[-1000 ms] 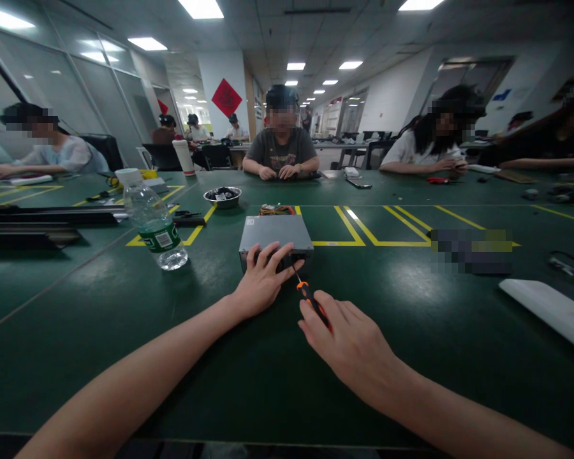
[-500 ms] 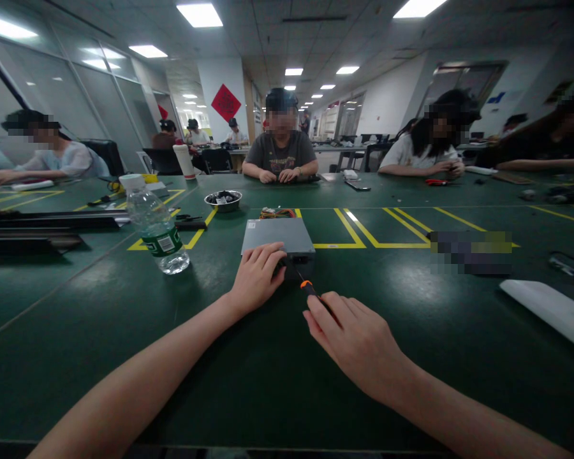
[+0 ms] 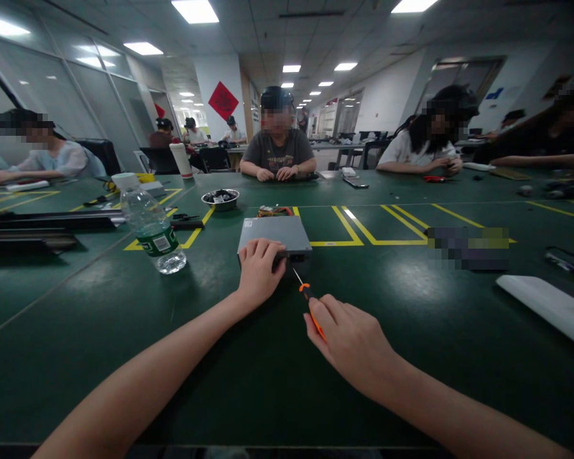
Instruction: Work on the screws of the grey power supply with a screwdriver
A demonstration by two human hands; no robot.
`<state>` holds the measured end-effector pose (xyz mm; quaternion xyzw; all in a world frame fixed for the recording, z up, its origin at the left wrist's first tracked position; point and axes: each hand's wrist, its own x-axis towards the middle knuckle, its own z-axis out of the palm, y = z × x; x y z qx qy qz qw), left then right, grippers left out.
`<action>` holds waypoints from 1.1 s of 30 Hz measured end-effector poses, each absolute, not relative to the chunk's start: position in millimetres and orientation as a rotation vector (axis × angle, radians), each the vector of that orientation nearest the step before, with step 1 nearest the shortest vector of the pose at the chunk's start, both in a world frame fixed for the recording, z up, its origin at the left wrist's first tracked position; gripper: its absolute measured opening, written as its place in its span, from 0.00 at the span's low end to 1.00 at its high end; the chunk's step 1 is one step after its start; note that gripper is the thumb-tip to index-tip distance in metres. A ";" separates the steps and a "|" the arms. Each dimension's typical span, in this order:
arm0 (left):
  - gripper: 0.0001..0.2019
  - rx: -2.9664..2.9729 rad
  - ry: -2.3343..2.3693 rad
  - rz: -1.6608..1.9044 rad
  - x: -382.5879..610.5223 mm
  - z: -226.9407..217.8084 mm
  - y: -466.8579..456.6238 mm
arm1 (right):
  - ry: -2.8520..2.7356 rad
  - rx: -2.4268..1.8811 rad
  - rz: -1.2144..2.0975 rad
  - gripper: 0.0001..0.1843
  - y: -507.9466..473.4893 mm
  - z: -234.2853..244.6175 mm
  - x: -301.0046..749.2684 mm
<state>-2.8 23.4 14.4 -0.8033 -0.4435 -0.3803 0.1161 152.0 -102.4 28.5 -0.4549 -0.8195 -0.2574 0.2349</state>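
Note:
A grey metal computer power supply [image 3: 282, 234] lies on the green table in front of me, with its coloured cables [image 3: 275, 211] bunched at the far side. My left hand [image 3: 261, 271] grips its near left corner, fingers over the top and thumb at the front face. An orange and black screwdriver [image 3: 306, 291] is held in my right hand [image 3: 347, 335]. Its thin shaft points up toward the front face, below the socket. Whether the tip touches the unit I cannot tell.
To the left stands a water bottle [image 3: 155, 236], with a metal bowl [image 3: 220, 199] of small dark parts behind it. Black metal strips [image 3: 48, 221] lie far left. On the right is a long white object [image 3: 548, 309]. A person [image 3: 278, 146] sits opposite; others sit either side.
My right hand has drawn the screwdriver slightly back and down, showing more of its shaft and orange handle. My left hand stays on the power supply. The view has shifted a little.

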 end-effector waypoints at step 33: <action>0.14 -2.462 -0.970 -0.911 -18.5 3.9 17.2 | -2.118 -1.337 -0.377 0.12 -109.3 36.2 184.7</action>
